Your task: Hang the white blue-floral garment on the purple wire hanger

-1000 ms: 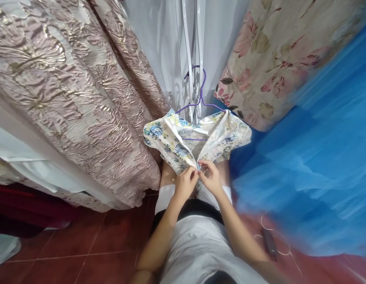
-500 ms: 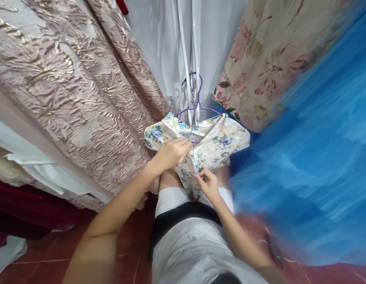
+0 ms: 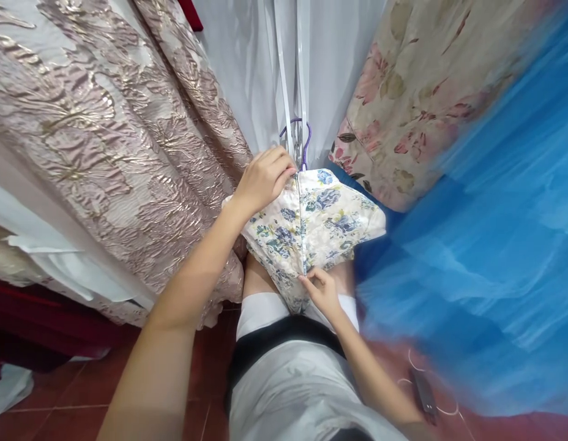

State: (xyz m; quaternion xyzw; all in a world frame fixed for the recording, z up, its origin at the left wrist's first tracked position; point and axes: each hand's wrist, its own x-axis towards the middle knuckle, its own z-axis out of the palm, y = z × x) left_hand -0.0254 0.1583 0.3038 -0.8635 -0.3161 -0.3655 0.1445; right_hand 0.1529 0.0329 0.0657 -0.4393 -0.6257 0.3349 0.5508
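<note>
In front of my legs hangs a white garment (image 3: 327,211) printed with blue flowers. It is on a purple hanger (image 3: 308,144), whose hook shows above the neckline. A zipper (image 3: 302,229) runs down the middle of the garment and its two sides meet along it. At the top end of the zipper my left hand (image 3: 268,177) pinches the garment's edge. Lower down, my right hand (image 3: 321,291) pinches near the zipper line with thumb and finger; a zipper pull there is too small to make out.
Pink-gold brocade fabric (image 3: 164,153) hangs at the left, and white fabric (image 3: 238,67) with straps behind. Floral fabric (image 3: 394,122) and a blue tulle garment (image 3: 486,245) hang at the right. A black power strip (image 3: 422,392) with white cord lies on the red tiled floor (image 3: 82,398).
My left hand has moved up to the neckline, and the garment's once gaping top edges are now together and raised, covering the hanger's arms. My right hand has stayed nearly still.
</note>
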